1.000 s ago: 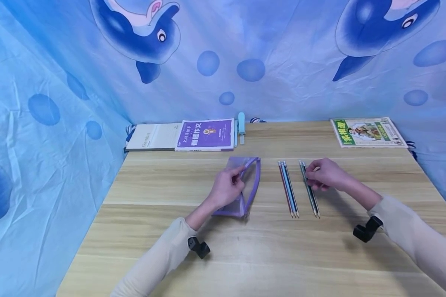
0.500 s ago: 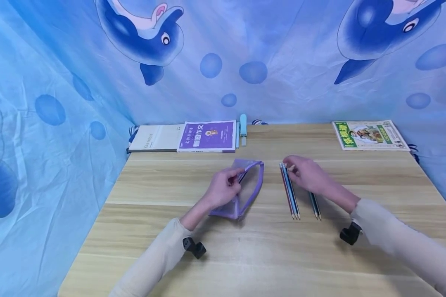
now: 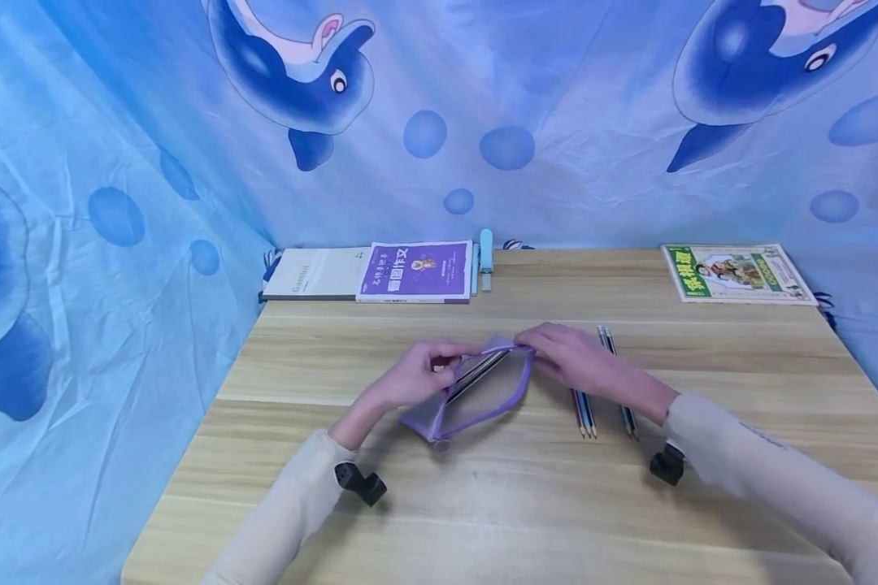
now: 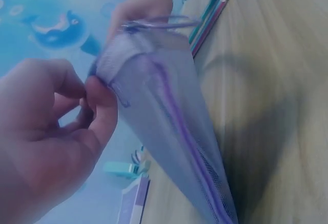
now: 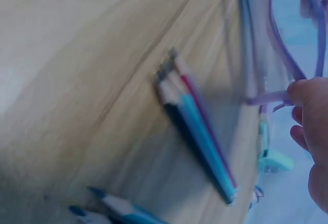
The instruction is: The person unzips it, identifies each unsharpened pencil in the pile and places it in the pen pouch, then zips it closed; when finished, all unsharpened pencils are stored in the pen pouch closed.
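Right now both hands are at the mouth of a translucent purple mesh zip pouch (image 3: 475, 390), which lies near the middle of the pale wooden table (image 3: 483, 504) with its open end raised off the surface. The left hand (image 3: 417, 378) pinches the near-left edge of the opening between thumb and curled fingers, plainly seen in the left wrist view (image 4: 100, 98); the right hand (image 3: 574, 357) has its fingers curled round the pouch's purple rim at the other side, so the mouth is held spread. A dark pencil (image 3: 479, 375) appears to lie slanted inside the opening. Just right of the pouch, partly under the right forearm, rest a bundle of three coloured pencils (image 3: 584, 410) and a pair of darker pencils (image 3: 618, 374), side by side but apart. Judging by this, the step in hand is loading pencils into the pouch, one seemingly in and five left; the next move would call for the right hand to let go of the rim and pinch another pencil while the left keeps the mouth open.
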Motion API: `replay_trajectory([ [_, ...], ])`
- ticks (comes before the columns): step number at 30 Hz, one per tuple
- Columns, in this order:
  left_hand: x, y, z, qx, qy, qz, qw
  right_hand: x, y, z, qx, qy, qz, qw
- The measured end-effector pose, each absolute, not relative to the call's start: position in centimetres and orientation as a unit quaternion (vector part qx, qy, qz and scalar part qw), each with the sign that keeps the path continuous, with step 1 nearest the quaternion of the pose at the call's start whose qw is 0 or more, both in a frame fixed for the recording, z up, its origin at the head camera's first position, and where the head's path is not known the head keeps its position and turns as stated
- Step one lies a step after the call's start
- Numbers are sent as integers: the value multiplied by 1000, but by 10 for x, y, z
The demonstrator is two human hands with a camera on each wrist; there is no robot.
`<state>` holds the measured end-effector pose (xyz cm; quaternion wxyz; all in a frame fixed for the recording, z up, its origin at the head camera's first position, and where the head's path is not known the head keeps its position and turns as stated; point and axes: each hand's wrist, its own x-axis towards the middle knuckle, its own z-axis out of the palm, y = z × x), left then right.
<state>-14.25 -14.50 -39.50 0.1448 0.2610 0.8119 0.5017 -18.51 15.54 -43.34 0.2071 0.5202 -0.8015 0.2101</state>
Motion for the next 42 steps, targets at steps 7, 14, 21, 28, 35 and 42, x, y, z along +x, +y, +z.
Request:
replay_trajectory([
  [7,-149,-161,-388,229,799,532,158,-181,148,-408,464,-820,305,138],
  [14,-145,-198,-409,116,758,635,95,-189,146,-398,379,-853,355,59],
  [21,-103,-215,-444,157,696,700,32,-190,152,-402,354,-849,383,86],
  [28,-97,-186,-463,205,690,691,-59,-187,158,-404,340,-851,382,122],
  [35,-94,-171,-471,104,696,701,-116,-182,153,-399,330,-869,359,87],
  [42,-94,-167,-473,76,692,706,-133,-164,114,-379,397,-872,247,143],
])
